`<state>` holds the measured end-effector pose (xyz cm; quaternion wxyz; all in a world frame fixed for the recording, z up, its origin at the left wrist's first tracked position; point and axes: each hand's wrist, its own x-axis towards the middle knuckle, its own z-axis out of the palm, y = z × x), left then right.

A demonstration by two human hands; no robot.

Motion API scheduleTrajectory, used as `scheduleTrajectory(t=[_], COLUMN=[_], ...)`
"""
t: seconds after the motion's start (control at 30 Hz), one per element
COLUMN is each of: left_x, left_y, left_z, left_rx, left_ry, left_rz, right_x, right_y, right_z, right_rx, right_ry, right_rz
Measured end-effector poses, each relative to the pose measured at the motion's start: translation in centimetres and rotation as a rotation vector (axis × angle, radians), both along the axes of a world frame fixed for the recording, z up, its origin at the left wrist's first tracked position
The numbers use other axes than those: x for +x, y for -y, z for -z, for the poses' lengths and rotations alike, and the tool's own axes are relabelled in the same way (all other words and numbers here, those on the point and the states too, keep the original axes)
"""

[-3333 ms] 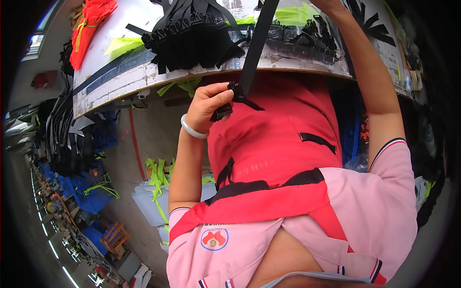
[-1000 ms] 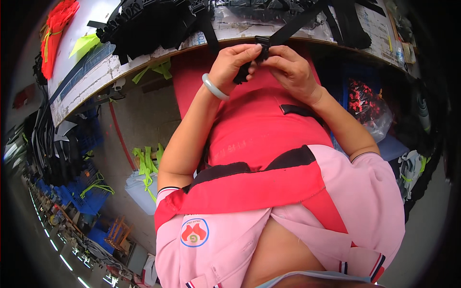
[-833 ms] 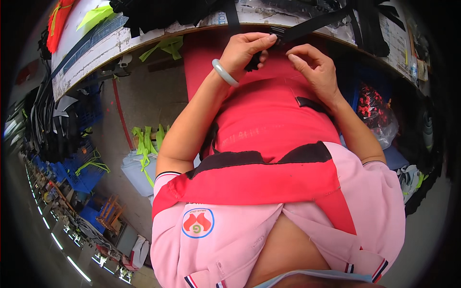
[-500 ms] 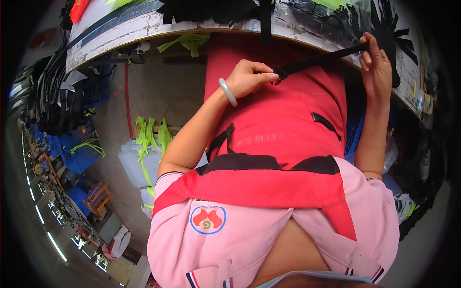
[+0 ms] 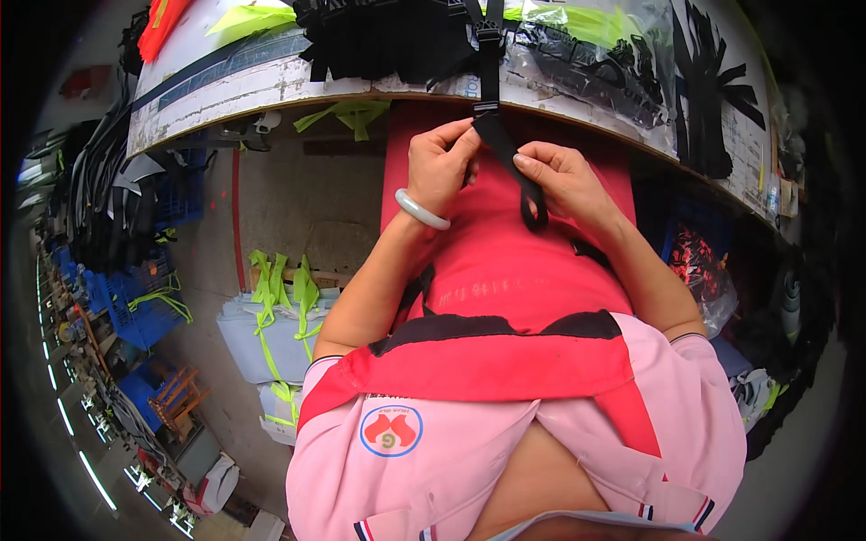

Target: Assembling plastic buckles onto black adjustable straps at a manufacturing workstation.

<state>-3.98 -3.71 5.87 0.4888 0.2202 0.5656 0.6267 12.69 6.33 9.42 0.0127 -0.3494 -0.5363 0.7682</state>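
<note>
A black webbing strap point(image 5: 492, 86) hangs down from the workbench edge point(image 5: 271, 86) over my red apron point(image 5: 505, 270). A black plastic buckle point(image 5: 488, 32) sits on the strap up on the bench. My left hand point(image 5: 439, 165), with a pale bangle on the wrist, pinches the strap just below the bench edge. My right hand point(image 5: 564, 180) holds the strap's lower looped end point(image 5: 530, 198) between thumb and fingers. Both hands are close together in front of my chest.
A heap of black straps point(image 5: 379, 36) and bagged black parts point(image 5: 595, 63) lie on the bench, with neon green webbing point(image 5: 248, 16). On the floor to the left stand grey bundles tied with green straps point(image 5: 271, 316) and blue crates point(image 5: 153, 307).
My right hand, stretched out to the right with the strap half a second ago, has come back beside the left hand. The strap now hangs vertically instead of running sideways.
</note>
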Motion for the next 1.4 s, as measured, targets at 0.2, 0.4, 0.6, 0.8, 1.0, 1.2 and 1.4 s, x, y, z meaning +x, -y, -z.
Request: scheduleTrajectory(t=[0.2,0.4,0.6,0.8,1.0,1.2,1.4], left_x=[0.5,0.9,1.6,0.0,-1.0,-0.7,-0.1], left_y=[-0.4,-0.9,0.2,-0.5,-0.2,-0.3,-0.1], left_z=[1.1,2.2,0.6,-0.3,1.0,0.6,0.8], left_rx=[0.029,0.285,0.072,-0.16,-0.148,-0.108,0.045], left_ry=[-0.179,-0.746,-0.05,0.37,-0.139,-0.089,-0.125], left_rz=[-0.062,-0.166,-0.044,0.149,-0.039,-0.08,-0.143], right_x=[-0.1,-0.9,-1.2,-0.7,1.8,0.4,0.5], right_y=[-0.8,0.4,-0.9,-0.3,-3.6,-4.0,-0.6], right_z=[0.9,1.6,1.7,2.8,-8.4,-5.3,1.1], right_rx=[-0.048,-0.106,0.04,0.534,0.588,0.305,0.096], right_ry=[-0.089,-0.202,-0.198,-0.298,-0.974,-0.207,0.02], right_rz=[0.107,0.231,0.227,0.14,0.333,0.154,0.08])
